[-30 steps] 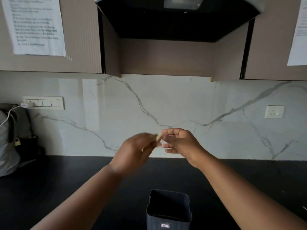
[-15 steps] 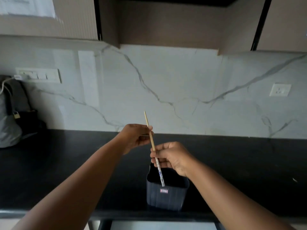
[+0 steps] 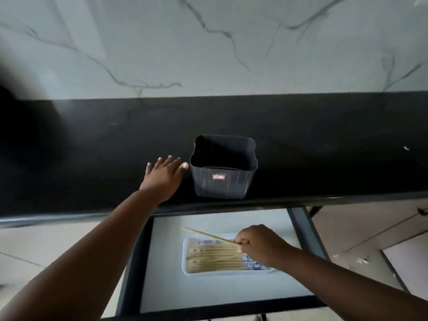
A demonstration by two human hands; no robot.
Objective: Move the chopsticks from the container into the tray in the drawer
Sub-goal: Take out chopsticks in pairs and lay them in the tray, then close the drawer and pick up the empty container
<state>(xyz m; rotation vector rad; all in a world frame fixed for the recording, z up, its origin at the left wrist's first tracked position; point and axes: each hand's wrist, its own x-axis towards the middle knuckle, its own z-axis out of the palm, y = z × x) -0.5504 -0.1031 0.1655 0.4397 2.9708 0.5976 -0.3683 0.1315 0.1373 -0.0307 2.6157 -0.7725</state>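
Right hand (image 3: 257, 245) pinches one chopstick (image 3: 208, 235) near its right end, fingers curled round it, and holds it slanted over the far edge of the white tray (image 3: 185, 256) in the open drawer (image 3: 162, 262). Its loose tip points left and far, out past the tray's far left corner. A row of chopsticks (image 3: 215, 259) already lies flat in the tray, running left to right. Left hand (image 3: 163, 174) rests on the black counter (image 3: 92, 147) with fingers straight and spread, thumb just beside the left wall of the dark container (image 3: 223, 167); whether it touches the wall I cannot quite tell. From this angle the container looks empty, though its floor is dim.

The risk now is the angle of the held stick. Let go as it stands, the tip would likely land on the tray's rim or the drawer floor outside it, and the stick could roll off. Dropped across the others instead of alongside, it may knock them askew. It probably needs turning level with the row first.
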